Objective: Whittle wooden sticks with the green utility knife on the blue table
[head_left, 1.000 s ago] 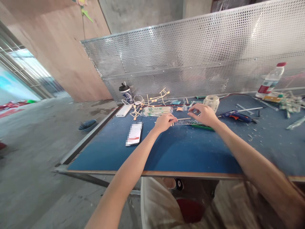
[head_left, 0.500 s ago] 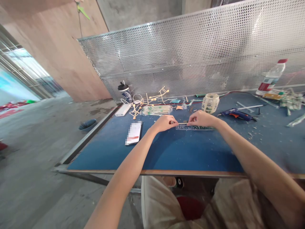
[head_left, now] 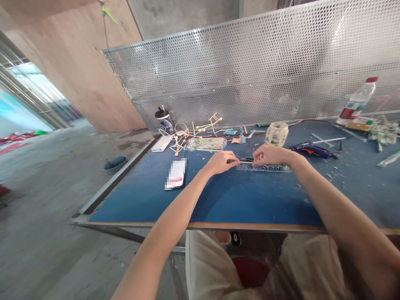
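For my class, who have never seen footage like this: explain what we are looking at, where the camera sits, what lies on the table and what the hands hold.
There is no machine here. One camera worn on a person's head looks forward and down, so both bare arms reach in from below. The left hand and right hand pinch the ends of a thin wooden stick just above a clear ruler on the blue table. Also there: a phone, a packet of sticks, a glue gun, a tape roll and a bottle.
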Action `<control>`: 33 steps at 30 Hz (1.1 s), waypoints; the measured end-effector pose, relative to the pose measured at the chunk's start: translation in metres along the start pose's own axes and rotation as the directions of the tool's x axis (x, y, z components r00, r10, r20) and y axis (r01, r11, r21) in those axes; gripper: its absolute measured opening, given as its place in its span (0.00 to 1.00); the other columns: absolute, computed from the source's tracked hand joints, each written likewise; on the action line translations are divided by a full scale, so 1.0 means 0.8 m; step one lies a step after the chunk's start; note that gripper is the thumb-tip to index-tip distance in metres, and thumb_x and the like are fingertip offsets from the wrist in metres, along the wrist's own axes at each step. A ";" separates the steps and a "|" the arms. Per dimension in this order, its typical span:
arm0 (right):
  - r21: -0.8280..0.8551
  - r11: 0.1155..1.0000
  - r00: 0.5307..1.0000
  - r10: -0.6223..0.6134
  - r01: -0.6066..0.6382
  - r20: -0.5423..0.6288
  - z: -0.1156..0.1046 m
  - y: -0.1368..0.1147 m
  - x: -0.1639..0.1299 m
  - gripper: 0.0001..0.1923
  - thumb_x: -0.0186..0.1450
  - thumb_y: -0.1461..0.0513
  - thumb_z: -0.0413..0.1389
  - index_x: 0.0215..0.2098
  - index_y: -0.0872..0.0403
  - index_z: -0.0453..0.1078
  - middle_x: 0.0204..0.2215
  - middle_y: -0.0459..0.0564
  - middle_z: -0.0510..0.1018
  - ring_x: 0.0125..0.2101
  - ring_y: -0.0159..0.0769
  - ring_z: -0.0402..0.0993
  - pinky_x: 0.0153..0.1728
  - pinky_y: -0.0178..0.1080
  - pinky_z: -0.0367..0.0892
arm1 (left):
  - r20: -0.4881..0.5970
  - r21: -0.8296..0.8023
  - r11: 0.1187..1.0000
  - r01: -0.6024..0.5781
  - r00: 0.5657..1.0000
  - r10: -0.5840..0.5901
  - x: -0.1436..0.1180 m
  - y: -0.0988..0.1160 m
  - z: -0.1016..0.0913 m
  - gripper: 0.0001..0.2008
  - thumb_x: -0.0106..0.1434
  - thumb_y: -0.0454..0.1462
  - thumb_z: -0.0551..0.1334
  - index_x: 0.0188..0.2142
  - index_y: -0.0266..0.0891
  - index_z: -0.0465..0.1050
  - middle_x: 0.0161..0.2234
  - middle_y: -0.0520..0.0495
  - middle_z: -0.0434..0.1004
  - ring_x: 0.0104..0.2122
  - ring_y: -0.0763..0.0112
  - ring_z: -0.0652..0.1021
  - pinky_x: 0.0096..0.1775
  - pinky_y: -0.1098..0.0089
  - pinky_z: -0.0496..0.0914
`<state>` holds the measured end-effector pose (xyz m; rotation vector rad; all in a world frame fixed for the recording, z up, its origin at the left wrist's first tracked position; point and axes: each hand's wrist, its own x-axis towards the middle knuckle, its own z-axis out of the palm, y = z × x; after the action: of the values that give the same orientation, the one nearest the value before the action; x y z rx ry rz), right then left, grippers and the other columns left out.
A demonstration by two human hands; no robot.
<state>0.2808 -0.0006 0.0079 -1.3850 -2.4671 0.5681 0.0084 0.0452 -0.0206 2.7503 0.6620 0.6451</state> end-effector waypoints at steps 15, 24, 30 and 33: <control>0.047 0.999 0.998 0.020 -0.023 0.056 0.001 0.008 0.000 0.10 0.59 0.51 0.62 0.27 0.48 0.79 0.28 0.47 0.81 0.30 0.37 0.74 0.31 0.40 0.65 | -0.003 -0.039 0.998 0.053 0.999 -0.053 -0.008 -0.007 -0.014 0.12 0.67 0.44 0.61 0.44 0.46 0.83 0.41 0.49 0.82 0.30 0.72 0.76 0.35 0.68 0.68; 0.040 0.998 0.998 0.048 -0.049 0.036 0.002 0.003 0.000 0.11 0.58 0.52 0.63 0.27 0.50 0.78 0.28 0.48 0.81 0.30 0.37 0.74 0.32 0.40 0.65 | 0.113 -0.124 0.984 0.125 0.987 -0.111 -0.006 0.002 -0.005 0.22 0.63 0.47 0.66 0.56 0.47 0.78 0.30 0.50 0.82 0.26 0.71 0.75 0.33 0.69 0.68; 0.023 0.999 0.998 0.048 -0.049 0.040 0.001 -0.003 -0.002 0.09 0.58 0.54 0.62 0.26 0.50 0.77 0.28 0.48 0.81 0.29 0.36 0.73 0.31 0.39 0.64 | 0.134 -0.113 0.987 0.116 0.986 -0.101 -0.004 0.005 -0.003 0.23 0.65 0.48 0.65 0.57 0.47 0.77 0.33 0.49 0.83 0.28 0.70 0.76 0.35 0.70 0.68; -0.002 0.999 0.997 0.053 -0.053 0.047 -0.001 -0.008 -0.003 0.09 0.58 0.54 0.61 0.26 0.51 0.76 0.28 0.47 0.80 0.29 0.35 0.73 0.32 0.38 0.64 | 0.142 -0.110 0.986 0.124 0.984 -0.108 -0.003 0.004 -0.004 0.22 0.65 0.48 0.65 0.56 0.46 0.78 0.36 0.48 0.83 0.30 0.70 0.77 0.36 0.70 0.68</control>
<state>0.2776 -0.0049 0.0116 -1.4578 -2.4729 0.6181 0.0061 0.0418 -0.0181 2.5965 0.7221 0.4518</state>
